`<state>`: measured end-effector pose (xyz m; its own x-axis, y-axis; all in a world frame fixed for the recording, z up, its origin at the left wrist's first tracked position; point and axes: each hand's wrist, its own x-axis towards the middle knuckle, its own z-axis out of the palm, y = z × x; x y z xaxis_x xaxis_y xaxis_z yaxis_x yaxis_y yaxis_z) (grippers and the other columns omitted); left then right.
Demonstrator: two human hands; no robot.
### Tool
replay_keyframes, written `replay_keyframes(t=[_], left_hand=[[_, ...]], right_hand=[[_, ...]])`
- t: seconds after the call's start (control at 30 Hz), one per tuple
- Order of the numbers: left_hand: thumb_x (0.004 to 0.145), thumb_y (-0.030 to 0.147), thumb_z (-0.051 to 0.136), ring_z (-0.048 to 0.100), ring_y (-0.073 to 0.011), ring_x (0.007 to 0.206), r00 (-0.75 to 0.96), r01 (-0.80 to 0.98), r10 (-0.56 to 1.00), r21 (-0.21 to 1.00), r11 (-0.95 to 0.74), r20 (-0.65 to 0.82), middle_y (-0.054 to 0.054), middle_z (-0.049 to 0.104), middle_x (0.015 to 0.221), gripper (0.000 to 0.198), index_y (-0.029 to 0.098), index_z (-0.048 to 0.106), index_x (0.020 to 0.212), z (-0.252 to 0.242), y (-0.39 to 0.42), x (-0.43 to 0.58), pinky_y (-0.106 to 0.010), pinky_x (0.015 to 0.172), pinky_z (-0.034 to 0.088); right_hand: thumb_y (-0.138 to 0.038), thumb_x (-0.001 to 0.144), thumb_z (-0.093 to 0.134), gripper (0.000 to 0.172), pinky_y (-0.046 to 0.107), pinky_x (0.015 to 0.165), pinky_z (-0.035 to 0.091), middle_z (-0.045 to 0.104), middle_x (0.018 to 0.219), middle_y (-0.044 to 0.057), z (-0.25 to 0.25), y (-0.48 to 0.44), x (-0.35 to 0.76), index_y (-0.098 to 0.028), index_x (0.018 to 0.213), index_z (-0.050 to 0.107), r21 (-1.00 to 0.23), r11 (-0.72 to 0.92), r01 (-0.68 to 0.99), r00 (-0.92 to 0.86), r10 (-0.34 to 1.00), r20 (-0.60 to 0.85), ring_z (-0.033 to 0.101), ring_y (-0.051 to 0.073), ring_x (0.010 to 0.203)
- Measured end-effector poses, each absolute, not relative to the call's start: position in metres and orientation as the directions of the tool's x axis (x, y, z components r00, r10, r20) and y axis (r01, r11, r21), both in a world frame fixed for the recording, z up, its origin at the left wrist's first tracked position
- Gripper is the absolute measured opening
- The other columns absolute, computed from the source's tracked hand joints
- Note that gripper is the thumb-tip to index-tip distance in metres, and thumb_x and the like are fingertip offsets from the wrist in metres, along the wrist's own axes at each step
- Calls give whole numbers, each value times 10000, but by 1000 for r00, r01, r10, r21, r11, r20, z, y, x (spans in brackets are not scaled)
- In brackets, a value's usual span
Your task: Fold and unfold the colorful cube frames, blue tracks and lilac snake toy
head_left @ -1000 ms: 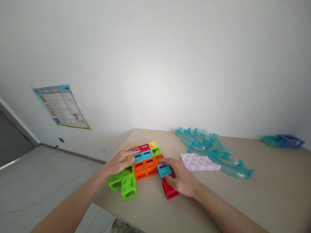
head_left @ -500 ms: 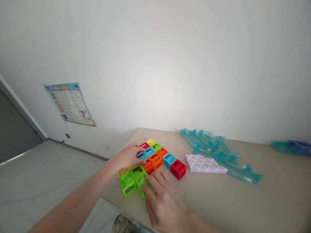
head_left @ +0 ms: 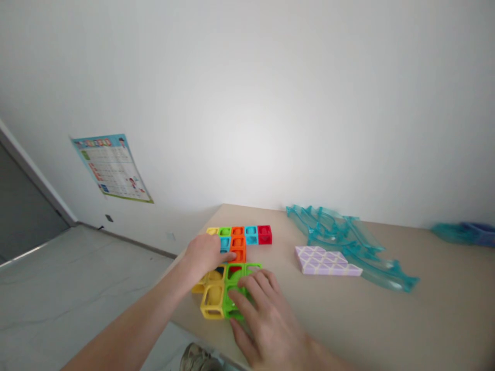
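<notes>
Joined open-frame plastic cubes [head_left: 238, 242] in yellow, green, orange, blue and red lie at the table's left corner. The far row runs left to right and ends in a red cube [head_left: 265, 235]. My left hand [head_left: 205, 252] grips the left side of the cubes, its thumb on an orange one; it hides some blue and yellow cubes. My right hand [head_left: 266, 314] has its bent fingers on the green cubes [head_left: 234, 298] at the near side, covering part of them. Yellow cubes [head_left: 213, 298] sit beside the green ones.
Right of the cubes lies a purple triangle-patterned tile piece [head_left: 327, 262]. Translucent teal track pieces [head_left: 336, 232] are heaped behind it. A blurred blue and teal item [head_left: 472, 234] is at the far right. The table [head_left: 367, 324] meets a white wall; a poster [head_left: 114, 167] hangs left.
The cubes have turned counterclockwise, so the far row is now level and the red end has moved left and back. More yellow cubes show near my right hand. Both hands remain on the cubes.
</notes>
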<state>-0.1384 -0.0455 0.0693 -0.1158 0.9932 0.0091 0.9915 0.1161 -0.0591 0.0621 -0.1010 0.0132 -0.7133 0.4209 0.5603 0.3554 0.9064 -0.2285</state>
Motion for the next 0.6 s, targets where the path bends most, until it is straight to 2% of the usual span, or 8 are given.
replay_keyframes(t=[0.1, 0.17, 0.23, 0.3, 0.37, 0.43, 0.5, 0.6], left_hand=[[741, 684, 537, 659, -373, 872, -129, 991, 990, -39, 132, 57, -222, 694, 905, 628, 108, 671, 952, 70, -50, -129, -441, 747, 504], [755, 673, 536, 602, -404, 1026, -91, 996, 983, -10, 94, 160, -244, 657, 1040, 662, 109, 636, 1087, 65, -52, -123, -501, 860, 461], [757, 697, 511, 472, -436, 1212, 3, 999, 977, 30, -10, 214, -242, 565, 1245, 736, 168, 553, 1268, 55, -52, -118, -596, 981, 342], [755, 722, 485, 332, -442, 1330, 114, 986, 984, 106, -128, 136, -177, 449, 1412, 762, 299, 440, 1388, 43, -51, -116, -674, 1032, 208], [767, 726, 461, 229, -438, 1387, 185, 967, 982, 172, -190, 42, -107, 366, 1494, 725, 398, 386, 1409, 32, -50, -115, -715, 1038, 108], [784, 727, 430, 167, -432, 1412, 206, 959, 979, 196, -203, 6, -70, 318, 1530, 678, 438, 390, 1397, 25, -49, -114, -730, 1035, 50], [802, 728, 395, 132, -424, 1424, 212, 957, 977, 203, -206, -5, -48, 281, 1551, 639, 456, 408, 1380, 23, -48, -115, -729, 1037, 33], [819, 724, 368, 91, -402, 1439, 222, 955, 975, 201, -219, 6, -30, 222, 1575, 620, 458, 412, 1378, 24, -47, -119, -701, 1059, 44]], right_hand=[[-285, 912, 461, 279, 469, 885, 347, 567, 1007, 106, 1, -103, 53, -168, 1147, 556, -124, 938, 324, -759, 335, 557, 466, 259, 947], [-289, 916, 475, 326, 438, 819, 369, 579, 1006, 105, -7, -104, 47, -161, 1212, 525, -57, 951, 303, -782, 283, 555, 478, 249, 897], [-279, 917, 491, 360, 418, 783, 381, 586, 1014, 103, -12, -103, 41, -147, 1252, 500, -18, 952, 307, -795, 267, 545, 482, 244, 872], [-243, 921, 495, 350, 398, 774, 392, 589, 1030, 98, -13, -102, 39, -136, 1254, 497, -4, 947, 320, -798, 272, 537, 484, 241, 877], [-207, 925, 496, 283, 370, 762, 402, 589, 1030, 87, -11, -100, 38, -134, 1197, 527, -3, 951, 310, -808, 264, 526, 485, 228, 878], [-192, 928, 500, 168, 341, 729, 403, 589, 990, 70, -9, -99, 39, -142, 1075, 567, -11, 958, 287, -820, 252, 514, 485, 208, 849], [-202, 917, 523, 79, 316, 671, 388, 585, 925, 53, -8, -98, 42, -153, 950, 576, -19, 969, 246, -838, 223, 498, 478, 189, 792], [-223, 874, 559, 61, 304, 569, 330, 574, 862, 39, -8, -98, 49, -169, 844, 557, -1, 983, 181, -858, 159, 489, 457, 168, 707]])
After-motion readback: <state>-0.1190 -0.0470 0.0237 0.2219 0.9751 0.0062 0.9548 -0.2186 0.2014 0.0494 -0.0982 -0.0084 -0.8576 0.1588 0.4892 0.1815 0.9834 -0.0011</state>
